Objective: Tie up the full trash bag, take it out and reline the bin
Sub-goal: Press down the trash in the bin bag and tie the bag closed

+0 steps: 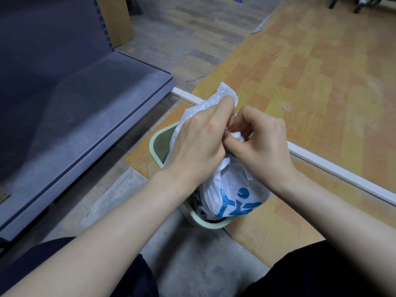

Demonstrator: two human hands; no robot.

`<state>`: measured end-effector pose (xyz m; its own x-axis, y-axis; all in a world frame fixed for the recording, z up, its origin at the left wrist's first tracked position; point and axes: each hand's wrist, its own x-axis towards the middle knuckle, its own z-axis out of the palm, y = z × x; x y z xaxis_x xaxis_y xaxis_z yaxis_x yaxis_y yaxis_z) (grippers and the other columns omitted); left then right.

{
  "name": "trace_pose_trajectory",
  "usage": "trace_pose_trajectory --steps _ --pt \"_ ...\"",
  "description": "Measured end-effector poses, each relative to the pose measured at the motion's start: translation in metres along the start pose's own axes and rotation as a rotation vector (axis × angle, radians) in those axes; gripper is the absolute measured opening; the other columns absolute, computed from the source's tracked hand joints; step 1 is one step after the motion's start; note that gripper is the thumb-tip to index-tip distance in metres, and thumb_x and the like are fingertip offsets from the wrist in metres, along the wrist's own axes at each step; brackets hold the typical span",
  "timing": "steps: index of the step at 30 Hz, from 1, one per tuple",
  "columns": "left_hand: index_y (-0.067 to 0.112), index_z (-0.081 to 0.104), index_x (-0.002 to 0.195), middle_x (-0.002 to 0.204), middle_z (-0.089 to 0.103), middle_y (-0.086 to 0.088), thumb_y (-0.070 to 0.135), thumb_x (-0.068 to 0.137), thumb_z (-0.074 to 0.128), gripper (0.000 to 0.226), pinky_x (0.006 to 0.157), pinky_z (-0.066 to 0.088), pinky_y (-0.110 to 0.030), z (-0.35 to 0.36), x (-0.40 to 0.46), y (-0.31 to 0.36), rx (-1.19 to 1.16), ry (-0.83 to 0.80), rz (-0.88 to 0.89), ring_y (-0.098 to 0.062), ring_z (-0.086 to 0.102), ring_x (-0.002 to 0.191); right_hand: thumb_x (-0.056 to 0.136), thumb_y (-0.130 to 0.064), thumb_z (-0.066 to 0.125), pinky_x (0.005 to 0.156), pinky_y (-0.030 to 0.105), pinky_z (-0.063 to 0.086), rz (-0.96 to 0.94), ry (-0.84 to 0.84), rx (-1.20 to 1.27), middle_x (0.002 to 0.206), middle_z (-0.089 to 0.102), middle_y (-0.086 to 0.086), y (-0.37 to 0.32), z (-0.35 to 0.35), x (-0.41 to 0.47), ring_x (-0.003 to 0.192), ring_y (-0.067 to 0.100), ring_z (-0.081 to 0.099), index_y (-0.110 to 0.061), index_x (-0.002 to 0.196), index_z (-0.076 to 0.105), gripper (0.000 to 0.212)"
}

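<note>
White plastic with blue print: a full trash bag (227, 189) sits inside a small pale green bin (156, 144) on the floor, bulging above the rim. What the bag holds cannot be seen. Both bare hands meet over its gathered top. The left hand (199, 144) is closed on a loose flap of the bag that sticks up beyond the knuckles. The right hand (259, 140), touching the left, pinches a twisted bit of the bag between thumb and fingers. A grey metal shelf (85, 108) stands to the left, wood-pattern flooring (310, 71) to the right
</note>
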<state>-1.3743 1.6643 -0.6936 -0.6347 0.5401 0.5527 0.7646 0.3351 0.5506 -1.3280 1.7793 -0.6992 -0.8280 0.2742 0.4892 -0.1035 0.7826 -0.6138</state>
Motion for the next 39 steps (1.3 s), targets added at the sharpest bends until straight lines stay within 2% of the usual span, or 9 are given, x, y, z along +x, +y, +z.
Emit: trace_pose_trajectory --steps 6,11,13,17,21,25,29,33,39 --pt "0.018 0.035 0.078 0.067 0.038 0.007 0.012 0.072 0.033 0.008 0.052 0.017 -0.025 0.002 -0.001 0.001 -0.013 0.025 0.024 -0.008 0.021 0.062 0.065 -0.012 0.058 0.050 0.038 0.045 -0.076 0.063 -0.113 0.062 0.053 -0.004 0.002 0.008 -0.003 0.056 0.022 0.053 -0.016 0.071 0.049 0.011" --pt "0.019 0.054 0.089 0.082 0.064 0.004 -0.003 0.086 0.051 0.022 0.058 0.048 -0.027 -0.009 0.000 -0.015 -0.373 -0.117 -0.362 -0.019 0.061 0.065 0.073 -0.015 0.059 0.044 0.036 0.044 -0.184 0.140 -0.183 0.063 0.059 0.004 0.006 0.012 -0.005 0.053 0.025 0.054 -0.006 0.072 0.058 0.010" --pt "0.016 0.065 0.099 0.090 0.068 0.000 -0.003 0.089 0.050 0.026 0.054 0.050 -0.026 -0.013 0.001 -0.021 -0.484 -0.207 -0.465 -0.017 0.060 0.058 0.073 -0.009 0.061 0.041 0.034 0.041 -0.252 0.157 -0.201 0.061 0.057 0.006 0.009 0.013 -0.005 0.050 0.024 0.051 -0.003 0.069 0.058 0.007" --pt "0.004 0.066 0.110 0.074 0.063 0.004 -0.007 0.089 0.054 0.026 0.046 0.047 -0.012 -0.016 0.006 -0.027 -0.630 -0.354 -0.584 0.001 0.054 0.045 0.074 -0.001 0.065 0.042 0.033 0.039 -0.367 0.206 -0.201 0.058 0.056 0.007 0.015 0.013 -0.007 0.049 0.024 0.051 0.000 0.068 0.062 0.006" --pt "0.009 0.072 0.100 0.076 0.064 0.004 -0.007 0.085 0.056 0.027 0.057 0.048 -0.015 -0.015 0.007 -0.032 -0.419 -0.330 -0.335 -0.001 0.054 0.055 0.074 0.000 0.066 0.046 0.036 0.042 -0.372 0.189 -0.150 0.058 0.060 0.009 0.018 0.013 -0.006 0.051 0.025 0.054 0.000 0.065 0.064 0.009" --pt "0.010 0.074 0.089 0.071 0.062 0.002 0.019 0.077 0.044 0.034 0.064 0.040 -0.023 -0.008 0.005 -0.038 0.027 -0.196 0.103 -0.007 0.041 0.073 0.069 0.001 0.071 0.053 0.035 0.049 -0.064 0.109 0.138 0.062 0.065 0.000 0.012 0.008 -0.006 0.057 0.013 0.058 -0.005 0.066 0.069 0.008" --pt "0.007 0.072 0.083 0.075 0.066 -0.004 0.014 0.081 0.048 0.024 0.057 0.043 -0.028 0.000 0.000 -0.045 0.197 -0.090 0.214 -0.014 0.041 0.080 0.070 -0.005 0.074 0.053 0.031 0.050 0.088 0.053 0.229 0.065 0.065 -0.008 0.012 0.005 -0.006 0.061 0.012 0.058 -0.013 0.067 0.069 0.010" --pt "0.007 0.069 0.080 0.075 0.065 -0.004 0.006 0.085 0.057 0.013 0.069 0.034 -0.025 0.004 -0.004 -0.054 0.320 0.002 0.350 -0.017 0.044 0.079 0.070 -0.009 0.078 0.053 0.016 0.043 0.117 -0.013 0.224 0.068 0.061 -0.007 0.016 0.000 -0.002 0.064 0.008 0.053 -0.017 0.067 0.070 0.012" --pt "0.004 0.065 0.079 0.077 0.063 -0.008 0.004 0.087 0.051 0.015 0.051 0.044 -0.036 0.003 -0.006 -0.050 0.282 0.001 0.328 -0.020 0.044 0.073 0.075 -0.017 0.075 0.060 0.028 0.054 -0.137 -0.123 0.146 0.072 0.066 0.007 0.022 -0.013 0.000 0.067 0.016 0.060 -0.009 0.081 0.075 0.010"
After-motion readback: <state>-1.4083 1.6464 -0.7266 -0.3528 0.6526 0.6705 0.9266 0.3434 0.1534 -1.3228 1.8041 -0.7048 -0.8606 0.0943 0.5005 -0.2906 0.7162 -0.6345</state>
